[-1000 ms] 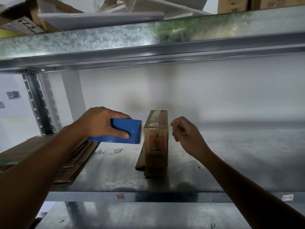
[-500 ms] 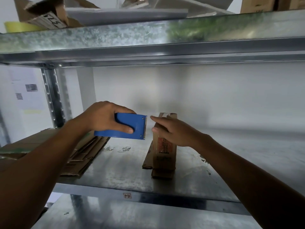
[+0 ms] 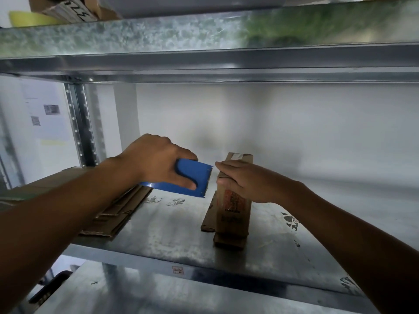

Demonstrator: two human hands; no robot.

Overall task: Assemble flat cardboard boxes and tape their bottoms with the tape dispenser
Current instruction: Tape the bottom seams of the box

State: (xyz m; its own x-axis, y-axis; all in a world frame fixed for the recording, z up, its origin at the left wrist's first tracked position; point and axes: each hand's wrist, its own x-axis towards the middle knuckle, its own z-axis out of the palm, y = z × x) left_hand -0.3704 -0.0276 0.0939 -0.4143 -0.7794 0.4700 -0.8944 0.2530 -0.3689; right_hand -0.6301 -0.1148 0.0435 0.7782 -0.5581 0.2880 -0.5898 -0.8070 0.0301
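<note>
Clasping the blue tape dispenser (image 3: 192, 177), the left hand (image 3: 156, 159) aims its teeth boxward; the right hand (image 3: 244, 180) grips the upright box (image 3: 234, 207), steadying it.

The right hand (image 3: 246, 181) covers the upper front of the box (image 3: 233, 209); its print is too blurred to read. The left hand (image 3: 156, 159) hides the tape dispenser (image 3: 192, 179), perhaps its roll.

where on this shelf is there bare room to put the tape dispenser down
Widest bare patch: the metal shelf right of the standing box, back to the wall. A narrower strip lies between the flat cardboard stack and the box, with small scraps there. The left end is crowded with cardboard, under the left hand holding the dispenser.
</note>
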